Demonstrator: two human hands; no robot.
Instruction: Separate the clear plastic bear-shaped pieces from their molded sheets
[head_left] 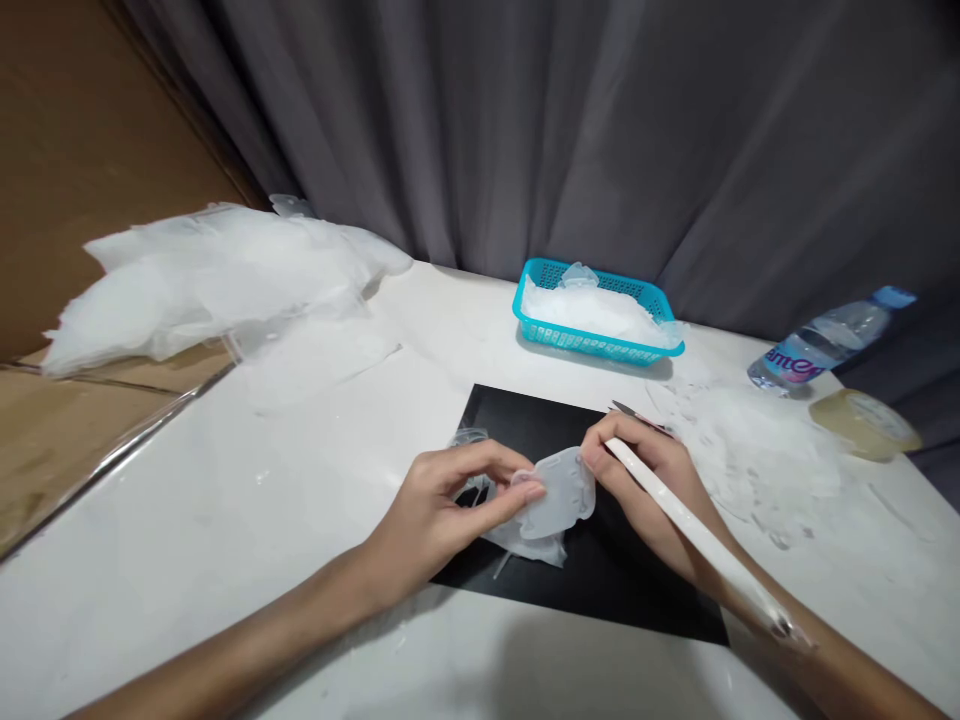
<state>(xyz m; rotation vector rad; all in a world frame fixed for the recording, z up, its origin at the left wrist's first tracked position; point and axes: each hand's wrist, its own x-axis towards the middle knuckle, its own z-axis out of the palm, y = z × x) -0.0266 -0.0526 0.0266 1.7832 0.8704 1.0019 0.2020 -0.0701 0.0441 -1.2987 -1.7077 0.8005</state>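
Note:
Both hands meet over a black mat (pixel 615 580) on a white table (pixel 225 520). My left hand (pixel 450 500) pinches the left edge of a small translucent plastic piece (pixel 559 490) with thumb and fingers closed on it. My right hand (pixel 645 485) touches the piece's right edge and grips a long white-handled craft knife (pixel 690 525); its thin blade tip pokes out past the fingers toward the far side. More clear plastic film (pixel 525 545) lies crumpled under the piece.
A turquoise basket (pixel 600 345) of clear plastic pieces stands behind the mat. Plastic scraps (pixel 750 450) litter the table at right, near a lying water bottle (pixel 825 345) and a tape roll (pixel 866 425). A heap of plastic bags (pixel 210 275) sits at left on cardboard.

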